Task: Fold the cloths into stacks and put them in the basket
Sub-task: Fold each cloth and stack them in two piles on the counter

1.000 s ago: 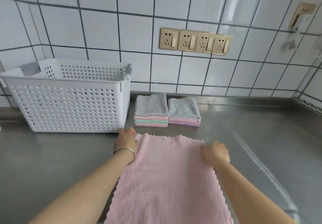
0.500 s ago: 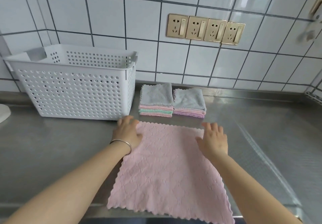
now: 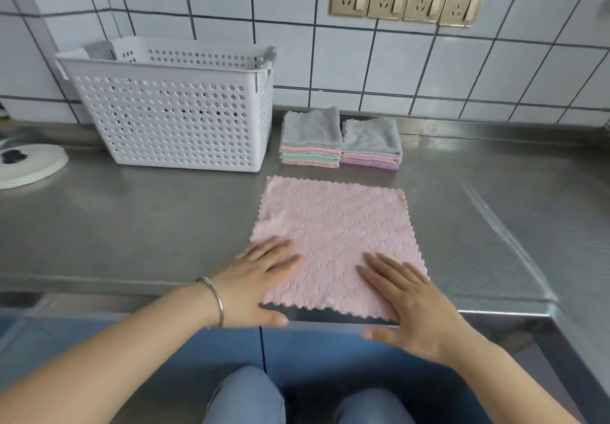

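Lying flat at the steel counter's front edge, the pink cloth is pressed by left hand and right hand, fingers straight, gripping nothing. Two folded stacks sit beside the white basket, whose contents appear hidden.

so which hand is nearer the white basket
Left. The left hand rests on the pink cloth's near left corner, below the basket; the right hand lies further right.
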A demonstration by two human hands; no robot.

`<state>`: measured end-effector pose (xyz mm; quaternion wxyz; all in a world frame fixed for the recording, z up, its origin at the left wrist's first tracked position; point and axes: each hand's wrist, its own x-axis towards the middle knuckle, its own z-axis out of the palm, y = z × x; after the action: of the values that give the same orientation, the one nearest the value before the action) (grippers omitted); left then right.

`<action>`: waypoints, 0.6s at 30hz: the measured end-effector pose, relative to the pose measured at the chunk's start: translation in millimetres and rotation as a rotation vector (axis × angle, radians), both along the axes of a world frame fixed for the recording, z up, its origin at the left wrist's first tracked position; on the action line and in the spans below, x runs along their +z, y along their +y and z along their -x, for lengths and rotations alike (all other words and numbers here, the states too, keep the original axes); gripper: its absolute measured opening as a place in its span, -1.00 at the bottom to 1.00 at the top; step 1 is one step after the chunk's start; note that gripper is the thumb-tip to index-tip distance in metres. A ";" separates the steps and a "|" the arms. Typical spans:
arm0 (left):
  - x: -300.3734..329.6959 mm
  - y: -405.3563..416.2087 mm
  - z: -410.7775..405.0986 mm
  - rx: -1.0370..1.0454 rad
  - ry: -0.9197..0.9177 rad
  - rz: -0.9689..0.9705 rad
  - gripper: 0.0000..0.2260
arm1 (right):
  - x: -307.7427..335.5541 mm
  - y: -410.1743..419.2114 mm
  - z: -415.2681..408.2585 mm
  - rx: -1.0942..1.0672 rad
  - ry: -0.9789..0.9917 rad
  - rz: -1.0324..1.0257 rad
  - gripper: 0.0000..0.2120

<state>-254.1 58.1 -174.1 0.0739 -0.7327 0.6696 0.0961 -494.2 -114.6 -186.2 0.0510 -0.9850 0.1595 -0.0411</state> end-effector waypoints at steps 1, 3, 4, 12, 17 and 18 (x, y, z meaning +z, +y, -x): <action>-0.9 2.9 -3.5 -0.003 0.010 0.008 -0.07 | -1.2 -1.0 3.1 0.008 0.000 0.001 -0.17; -0.3 6.8 -10.0 0.001 0.123 0.030 -0.02 | -0.1 -2.1 10.6 -0.019 -0.091 -0.104 -0.32; 1.1 8.2 -12.8 0.025 0.203 0.050 -0.04 | 3.0 -4.0 13.8 -0.056 -0.143 -0.194 -0.40; 1.9 29.4 -33.7 0.167 0.484 0.412 -0.69 | 21.9 -27.5 39.1 -0.251 -0.222 -0.347 -0.43; 19.9 34.5 -31.1 0.345 0.558 0.414 -0.58 | 55.7 -45.1 45.6 -0.360 -0.121 -0.505 -0.67; 20.9 29.0 -33.7 0.414 0.594 0.424 -0.61 | 62.4 -49.7 41.5 -0.390 -0.150 -0.556 -0.60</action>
<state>-220.5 87.1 -153.2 -0.2957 -0.7913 0.5055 0.1759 -535.6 -164.3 -123.9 0.3201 -0.8787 0.3458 -0.0771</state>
